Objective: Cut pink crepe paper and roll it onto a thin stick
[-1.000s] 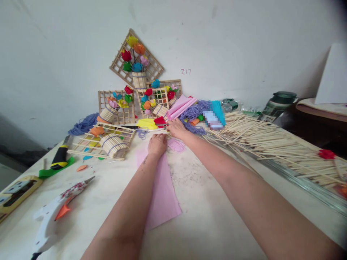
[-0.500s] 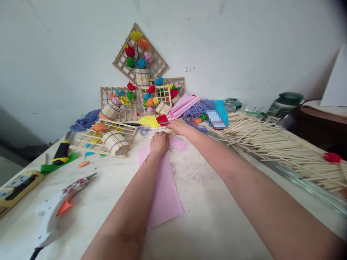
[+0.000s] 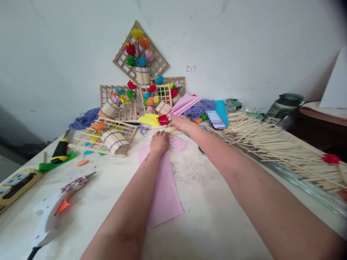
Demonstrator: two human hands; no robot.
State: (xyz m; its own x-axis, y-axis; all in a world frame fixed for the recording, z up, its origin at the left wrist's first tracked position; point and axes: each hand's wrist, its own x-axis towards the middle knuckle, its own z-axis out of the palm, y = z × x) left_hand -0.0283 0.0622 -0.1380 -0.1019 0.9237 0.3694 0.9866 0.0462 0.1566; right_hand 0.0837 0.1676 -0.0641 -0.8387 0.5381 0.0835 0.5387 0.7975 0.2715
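Note:
My left hand (image 3: 159, 142) lies on the upper end of a long strip of pink crepe paper (image 3: 165, 195), fingers slightly bent and holding nothing visible. A little farther off and to the right, my right hand (image 3: 181, 124) has its fingers drawn together beside a folded red paper (image 3: 163, 120). Something thin and dark shows at its fingertips, too small to name. A small pink paper piece (image 3: 179, 143) lies between the hands and my right forearm. Yellow paper (image 3: 149, 119) and a pink paper roll (image 3: 185, 104) lie close behind.
Stick lattices with paper flowers (image 3: 141, 63) stand against the wall. To the left are a glue gun (image 3: 51, 213), a utility knife (image 3: 60, 151) and a power strip (image 3: 18, 184). Many thin sticks (image 3: 271, 141) and a dark bottle (image 3: 283, 108) are on the right.
My right hand has shifted slightly to the right, its fingers now closer together. A black object has come into sight beside my right forearm. My left hand stays on the pink paper.

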